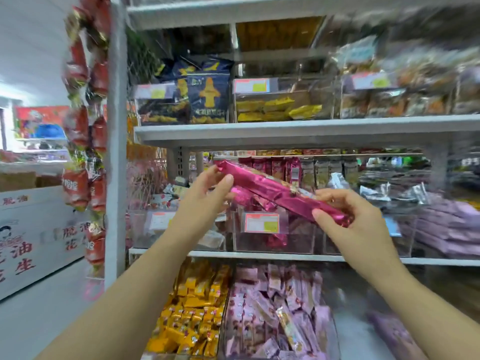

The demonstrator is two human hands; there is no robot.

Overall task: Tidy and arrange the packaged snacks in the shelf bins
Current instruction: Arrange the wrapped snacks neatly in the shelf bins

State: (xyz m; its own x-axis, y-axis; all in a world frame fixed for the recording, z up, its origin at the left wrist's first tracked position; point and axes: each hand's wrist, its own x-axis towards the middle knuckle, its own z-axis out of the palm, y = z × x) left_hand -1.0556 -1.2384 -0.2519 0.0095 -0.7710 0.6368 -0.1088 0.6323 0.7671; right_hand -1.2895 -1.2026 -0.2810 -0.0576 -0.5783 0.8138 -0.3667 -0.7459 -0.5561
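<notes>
Long magenta foil snack packets [275,192] are held in a bundle in front of the middle shelf, slanting down to the right. My left hand [207,190] pinches their upper left end. My right hand [345,216] grips the lower right end between thumb and fingers. Behind and below them stands a clear bin [262,245] with a price label and more magenta packets inside. The picture is blurred toward the right.
Bins on the shelf above hold dark blue bags [206,97] and yellow packets [275,109]. The lowest bins hold orange packets [194,307] and pink packets [275,313]. Red snack bags [85,126] hang along the shelf post at left. A white carton [31,237] stands further left.
</notes>
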